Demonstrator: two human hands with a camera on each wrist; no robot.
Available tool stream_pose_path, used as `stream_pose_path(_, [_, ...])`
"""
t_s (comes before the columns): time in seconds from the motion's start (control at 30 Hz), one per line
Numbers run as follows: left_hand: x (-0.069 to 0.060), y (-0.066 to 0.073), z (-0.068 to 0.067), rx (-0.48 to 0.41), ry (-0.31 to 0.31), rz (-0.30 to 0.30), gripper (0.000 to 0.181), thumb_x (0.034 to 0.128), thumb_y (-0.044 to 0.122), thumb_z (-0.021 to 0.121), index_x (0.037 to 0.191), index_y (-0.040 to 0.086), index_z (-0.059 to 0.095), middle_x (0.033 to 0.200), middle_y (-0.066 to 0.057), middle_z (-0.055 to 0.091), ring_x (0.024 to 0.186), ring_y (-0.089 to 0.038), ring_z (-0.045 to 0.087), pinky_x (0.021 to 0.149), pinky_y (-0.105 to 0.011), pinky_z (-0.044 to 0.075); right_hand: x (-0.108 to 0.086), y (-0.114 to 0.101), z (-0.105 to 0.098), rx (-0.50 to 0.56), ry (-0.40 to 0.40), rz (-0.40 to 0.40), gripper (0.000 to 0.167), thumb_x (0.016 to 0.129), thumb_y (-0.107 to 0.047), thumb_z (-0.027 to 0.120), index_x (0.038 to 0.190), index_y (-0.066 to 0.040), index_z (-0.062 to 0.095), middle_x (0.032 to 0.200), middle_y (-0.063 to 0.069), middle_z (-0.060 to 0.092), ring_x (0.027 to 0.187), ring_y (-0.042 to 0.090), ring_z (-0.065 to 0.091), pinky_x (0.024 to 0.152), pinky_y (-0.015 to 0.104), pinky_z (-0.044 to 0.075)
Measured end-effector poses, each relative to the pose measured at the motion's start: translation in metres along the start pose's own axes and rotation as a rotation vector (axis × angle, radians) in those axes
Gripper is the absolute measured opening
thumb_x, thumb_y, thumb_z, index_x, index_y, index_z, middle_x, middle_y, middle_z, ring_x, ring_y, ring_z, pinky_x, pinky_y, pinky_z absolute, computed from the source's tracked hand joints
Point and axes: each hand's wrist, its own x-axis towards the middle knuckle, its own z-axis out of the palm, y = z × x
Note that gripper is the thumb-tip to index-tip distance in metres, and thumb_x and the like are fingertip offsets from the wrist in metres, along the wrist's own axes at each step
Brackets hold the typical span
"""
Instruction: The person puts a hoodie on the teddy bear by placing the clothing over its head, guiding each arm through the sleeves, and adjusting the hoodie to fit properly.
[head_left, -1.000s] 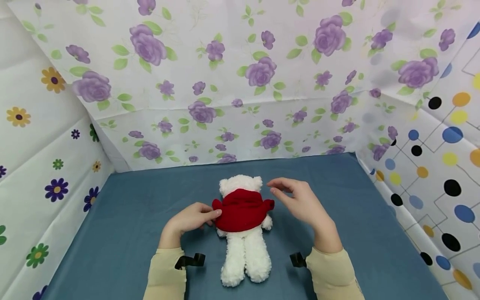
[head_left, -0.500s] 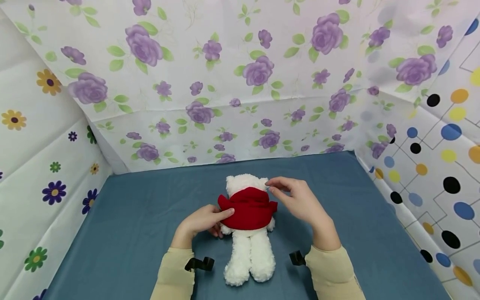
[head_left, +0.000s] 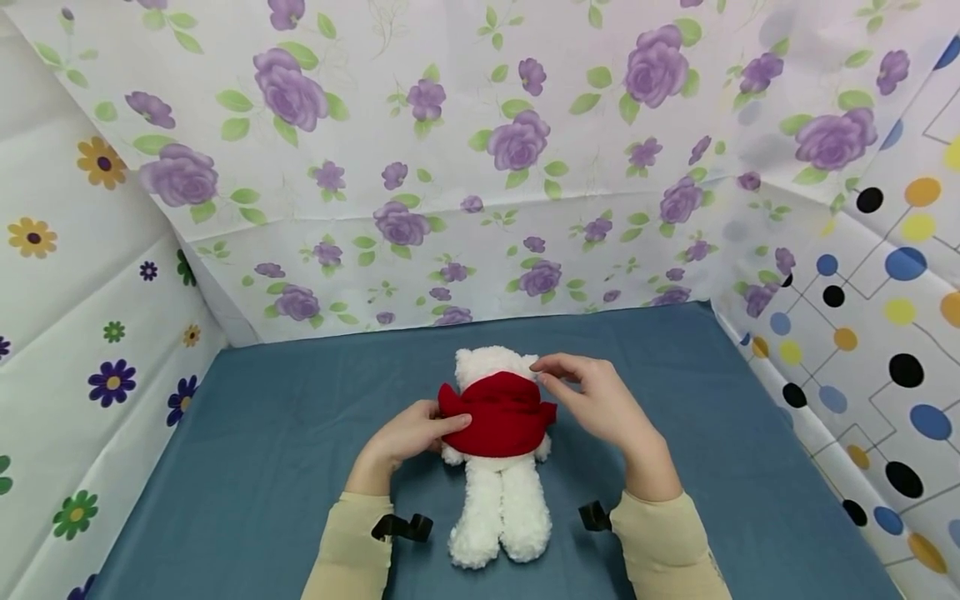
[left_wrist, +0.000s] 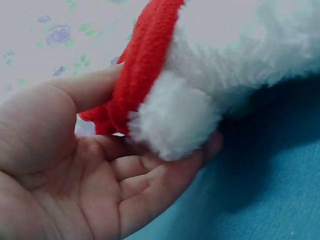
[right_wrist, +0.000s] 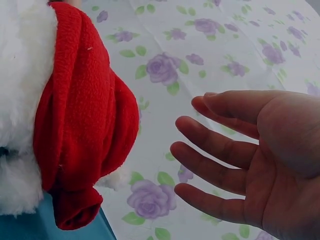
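Observation:
A white plush bear [head_left: 501, 508] lies on the blue cloth with its legs toward the person. It wears a red top [head_left: 498, 421] with a bunched fold near the neck; no face shows. On the bear's left-of-frame side, my left hand [head_left: 408, 432] pinches the red top, thumb above. The left wrist view shows its other fingers [left_wrist: 165, 185] under a fluffy white paw [left_wrist: 175, 117]. Beside the bear's head, my right hand [head_left: 596, 400] hovers with loosely bent fingers. In the right wrist view the right hand [right_wrist: 240, 165] holds nothing and stays apart from the red top [right_wrist: 87, 95].
Blue cloth [head_left: 285, 467] covers the table. A white sheet with purple roses [head_left: 401, 223] hangs behind it. Flower-print sheeting [head_left: 112, 382] stands at the left, dotted sheeting [head_left: 906, 371] at the right. Black straps [head_left: 405, 527] stick out from the wrists.
My left hand has taken a fuller hold of the red top and moved right. The bear has shifted a little to the right with it. My right hand has hardly moved.

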Motion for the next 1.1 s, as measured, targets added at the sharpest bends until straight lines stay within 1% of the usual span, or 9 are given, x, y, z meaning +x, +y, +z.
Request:
stream_pose_path(0.07, [0.001,0.001,0.001,-0.022,0.005,0.009,0.037,0.1011,0.041,0.075,0.099,0.004,0.07,0.08,-0.003,0.065,0.071,-0.017,0.06,0.075,-0.037,0.05,-0.001,-0.001,0.0,-0.002,0.001,0.004,0.023,0.106,-0.019,0.07,0.129,-0.02,0.076,0.128,-0.003,0.074,0.116,0.021,0.07,0.101,0.055,0.055])
stream_pose_path(0.17, [-0.001,0.005,-0.001,-0.02,0.047,0.021,0.036,0.0989,0.041,0.077,0.096,0.005,0.071,0.072,-0.003,0.06,0.064,-0.017,0.055,0.07,-0.037,0.047,0.0,0.0,0.0,-0.002,-0.004,0.004,0.023,0.107,-0.022,0.07,0.129,-0.023,0.076,0.128,-0.002,0.074,0.115,0.02,0.07,0.101,0.054,0.055])
stream_pose_path(0.4, [-0.016,0.018,-0.013,-0.005,0.16,0.054,0.033,0.0973,0.037,0.078,0.098,0.004,0.072,0.083,-0.006,0.067,0.07,-0.019,0.056,0.067,-0.036,0.043,0.001,0.0,0.003,-0.017,-0.01,0.006,0.021,0.107,-0.025,0.07,0.128,-0.024,0.076,0.125,-0.005,0.074,0.114,0.02,0.071,0.1,0.054,0.056])
stream_pose_path(0.57, [-0.029,0.029,-0.02,0.041,0.253,0.058,0.031,0.0965,0.034,0.078,0.092,0.006,0.069,0.074,-0.006,0.062,0.062,-0.018,0.05,0.061,-0.034,0.039,0.001,0.0,0.006,-0.019,-0.024,0.001,0.021,0.107,-0.026,0.069,0.127,-0.025,0.076,0.123,-0.005,0.075,0.117,0.02,0.071,0.101,0.056,0.055])
stream_pose_path(0.73, [-0.038,0.036,-0.025,0.043,0.356,0.067,0.028,0.0955,0.027,0.078,0.086,0.004,0.066,0.069,-0.007,0.061,0.055,-0.021,0.053,0.056,-0.033,0.046,0.002,0.002,0.009,-0.026,-0.027,0.003,0.021,0.107,-0.028,0.069,0.127,-0.026,0.076,0.122,-0.008,0.075,0.119,0.02,0.07,0.101,0.054,0.055])
stream_pose_path(0.83, [-0.038,0.036,-0.025,0.026,0.346,0.111,0.027,0.0972,0.025,0.078,0.088,0.002,0.067,0.07,-0.007,0.063,0.056,-0.021,0.056,0.057,-0.033,0.049,0.002,0.001,0.009,-0.023,-0.053,0.008,0.022,0.108,-0.027,0.068,0.129,-0.026,0.075,0.123,-0.008,0.074,0.119,0.019,0.069,0.102,0.055,0.054])
stream_pose_path(0.9, [-0.035,0.035,-0.022,0.019,0.302,0.161,0.027,0.1002,0.026,0.077,0.092,0.003,0.068,0.075,-0.007,0.065,0.061,-0.023,0.059,0.061,-0.035,0.052,0.001,0.002,0.01,-0.028,-0.089,0.007,0.024,0.108,-0.027,0.068,0.131,-0.024,0.074,0.125,-0.008,0.073,0.118,0.017,0.069,0.103,0.056,0.053])
stream_pose_path(1.0, [-0.03,0.033,-0.018,0.012,0.224,0.244,0.024,0.1045,0.029,0.073,0.103,0.005,0.069,0.088,-0.007,0.068,0.078,-0.03,0.064,0.075,-0.04,0.056,0.001,0.004,0.01,-0.048,-0.15,0.017,0.027,0.108,-0.028,0.067,0.135,-0.022,0.072,0.125,-0.008,0.073,0.114,0.014,0.068,0.102,0.054,0.054])
stream_pose_path(1.1, [-0.025,0.034,-0.016,0.013,0.179,0.309,0.02,0.1066,0.027,0.07,0.116,0.01,0.07,0.105,-0.006,0.07,0.097,-0.037,0.066,0.087,-0.047,0.055,0.003,0.006,0.008,-0.072,-0.17,0.054,0.031,0.108,-0.028,0.067,0.139,-0.022,0.07,0.122,-0.007,0.073,0.109,0.013,0.069,0.098,0.049,0.056])
